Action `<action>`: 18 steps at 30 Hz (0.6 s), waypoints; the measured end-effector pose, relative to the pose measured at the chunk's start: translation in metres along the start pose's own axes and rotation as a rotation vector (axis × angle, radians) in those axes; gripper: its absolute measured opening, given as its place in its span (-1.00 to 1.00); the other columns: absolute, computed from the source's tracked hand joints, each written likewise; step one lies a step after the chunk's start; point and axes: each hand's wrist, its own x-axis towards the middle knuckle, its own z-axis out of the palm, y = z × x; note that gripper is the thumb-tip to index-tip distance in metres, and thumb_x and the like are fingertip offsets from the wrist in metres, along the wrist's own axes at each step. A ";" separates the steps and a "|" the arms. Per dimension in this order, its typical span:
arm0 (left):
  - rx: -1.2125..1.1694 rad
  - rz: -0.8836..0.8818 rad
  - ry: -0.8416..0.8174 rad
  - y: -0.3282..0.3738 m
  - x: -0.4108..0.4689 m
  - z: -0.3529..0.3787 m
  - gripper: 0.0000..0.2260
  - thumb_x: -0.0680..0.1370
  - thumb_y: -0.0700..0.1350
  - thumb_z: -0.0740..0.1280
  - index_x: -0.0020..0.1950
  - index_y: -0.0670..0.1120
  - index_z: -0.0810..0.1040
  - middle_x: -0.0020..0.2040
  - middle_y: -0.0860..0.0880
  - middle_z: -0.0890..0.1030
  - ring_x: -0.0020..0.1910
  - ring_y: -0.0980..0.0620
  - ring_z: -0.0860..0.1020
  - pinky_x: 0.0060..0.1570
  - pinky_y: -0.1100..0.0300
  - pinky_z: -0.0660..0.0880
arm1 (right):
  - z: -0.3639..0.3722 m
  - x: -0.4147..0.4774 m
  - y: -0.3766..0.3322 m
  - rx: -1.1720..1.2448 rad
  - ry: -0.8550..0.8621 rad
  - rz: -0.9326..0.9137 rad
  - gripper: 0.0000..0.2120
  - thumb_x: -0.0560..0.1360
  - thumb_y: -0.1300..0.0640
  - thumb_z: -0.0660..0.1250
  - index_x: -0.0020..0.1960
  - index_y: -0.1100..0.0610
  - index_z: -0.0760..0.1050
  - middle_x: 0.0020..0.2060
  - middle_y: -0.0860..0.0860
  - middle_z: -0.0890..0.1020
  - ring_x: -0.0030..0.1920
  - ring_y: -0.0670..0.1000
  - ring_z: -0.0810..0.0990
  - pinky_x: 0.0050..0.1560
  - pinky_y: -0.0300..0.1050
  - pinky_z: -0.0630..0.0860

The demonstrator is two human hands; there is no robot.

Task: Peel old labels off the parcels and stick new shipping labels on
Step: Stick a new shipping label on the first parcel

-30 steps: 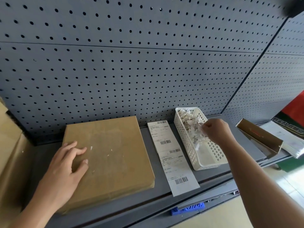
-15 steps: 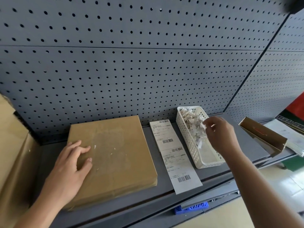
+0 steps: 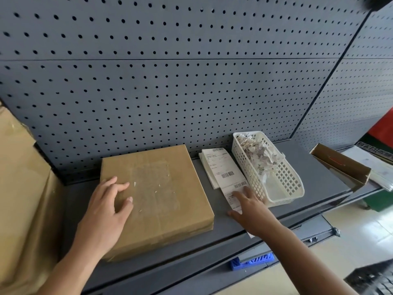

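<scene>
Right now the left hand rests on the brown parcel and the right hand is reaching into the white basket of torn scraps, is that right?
Not quite. The head view shows the right hand lying on the strip of new labels beside the white basket, not reaching into it. The left hand does rest on the brown parcel.

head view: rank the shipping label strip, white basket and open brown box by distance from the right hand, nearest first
1. shipping label strip: under the fingers of the right hand.
2. white basket: just right of the hand.
3. open brown box: farthest right, past the basket.
</scene>
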 end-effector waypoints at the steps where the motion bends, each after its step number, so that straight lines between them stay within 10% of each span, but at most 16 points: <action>1: -0.005 0.005 0.004 0.000 0.000 0.000 -0.68 0.63 0.05 0.27 0.40 0.14 0.44 0.55 0.21 0.22 0.55 0.19 0.15 0.24 -0.01 0.40 | 0.001 0.000 -0.001 -0.012 0.005 0.012 -0.36 0.56 -0.26 0.24 0.55 -0.07 0.16 0.57 0.11 0.11 0.55 0.15 0.17 0.53 0.24 0.05; 8: -0.083 -0.009 0.036 0.000 -0.002 0.000 -0.76 0.62 0.04 0.29 0.30 0.12 0.47 0.52 0.19 0.27 0.50 0.14 0.27 0.11 0.08 0.38 | 0.005 -0.009 -0.014 0.057 0.135 0.025 -0.40 0.58 -0.15 0.29 0.54 -0.05 0.19 0.39 0.04 0.37 0.37 0.11 0.39 0.40 0.12 0.37; 18: -0.183 0.106 0.140 0.013 -0.013 -0.013 -0.84 0.61 0.01 0.31 0.19 0.14 0.49 0.44 0.24 0.35 0.45 0.18 0.31 0.15 0.11 0.35 | -0.006 0.003 -0.014 0.139 0.036 0.083 -0.43 0.54 -0.18 0.34 0.50 -0.11 0.27 0.48 0.03 0.22 0.15 0.01 0.55 0.12 -0.09 0.61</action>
